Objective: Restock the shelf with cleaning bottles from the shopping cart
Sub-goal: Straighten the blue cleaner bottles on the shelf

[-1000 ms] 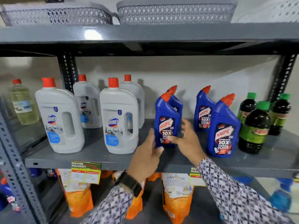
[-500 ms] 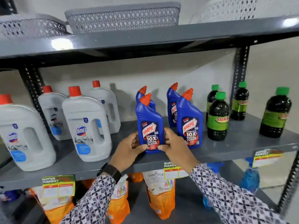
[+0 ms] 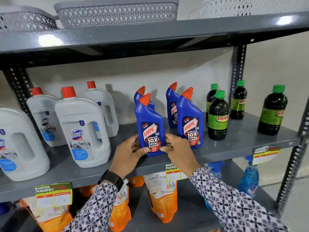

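Note:
A blue Harpic bottle (image 3: pixel 149 128) with an orange cap stands upright near the front edge of the grey middle shelf (image 3: pixel 234 144). My left hand (image 3: pixel 128 152) grips its lower left side and my right hand (image 3: pixel 178 150) its lower right side, thumbs meeting on the label's bottom. Three more blue Harpic bottles stand close by: one right behind it (image 3: pixel 142 96), one to its right (image 3: pixel 190 121), and one behind that (image 3: pixel 172 106). The shopping cart is out of view.
White Domex jugs (image 3: pixel 82 129) fill the shelf's left side. Dark bottles with green caps (image 3: pixel 218 116) stand on the right. Grey baskets (image 3: pixel 117 12) sit on the top shelf. Orange refill pouches (image 3: pixel 163 198) and blue spray bottles (image 3: pixel 249 178) occupy the shelf below.
The view has swung right, so the shelf contents slid left in frame. Both hands have closed in around the base of the front Harpic bottle, which has come nearer the shelf's front edge.

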